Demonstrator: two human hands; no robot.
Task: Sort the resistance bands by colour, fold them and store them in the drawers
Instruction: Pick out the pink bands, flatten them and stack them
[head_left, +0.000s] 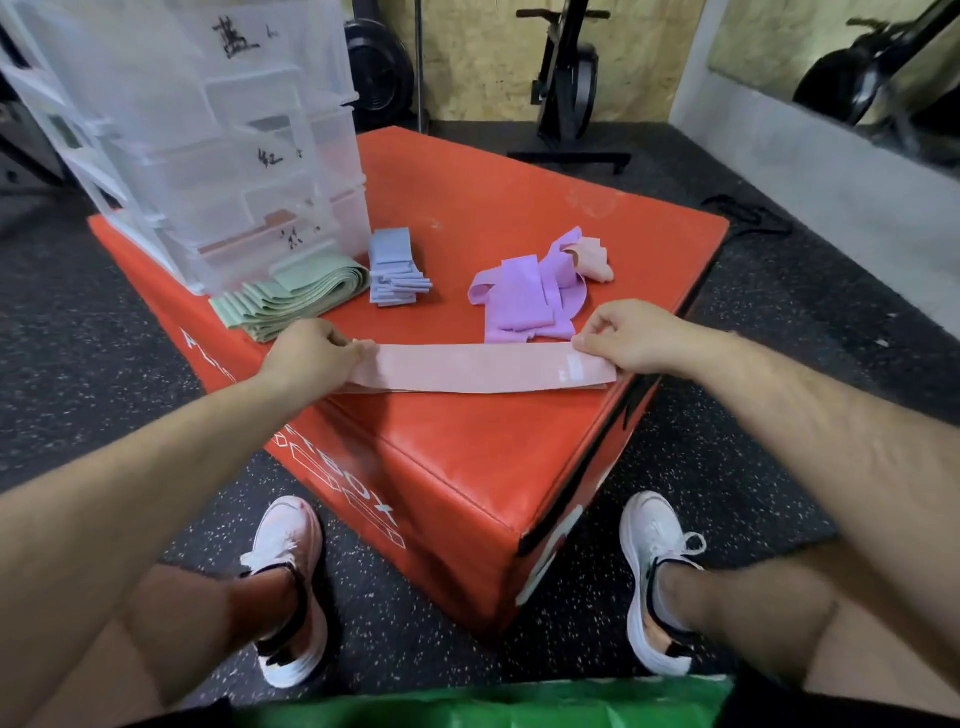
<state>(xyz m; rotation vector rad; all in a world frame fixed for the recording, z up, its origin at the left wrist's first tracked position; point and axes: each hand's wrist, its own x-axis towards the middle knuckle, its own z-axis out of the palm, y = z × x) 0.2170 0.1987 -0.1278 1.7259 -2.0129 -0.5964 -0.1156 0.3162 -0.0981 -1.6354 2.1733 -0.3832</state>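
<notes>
Across the red worktop (493, 208), a pink band (478, 369) is lying flat; left hand (306, 351) fingers are pinching one end, right hand (631, 335) fingers the other.

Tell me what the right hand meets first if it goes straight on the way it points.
Likely the purple bands, heaped just beyond the right hand; depth is hard to judge.

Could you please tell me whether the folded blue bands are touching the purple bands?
Apart. The head view shows a clear strip of the red box top between the folded blue bands and the purple bands.
</notes>
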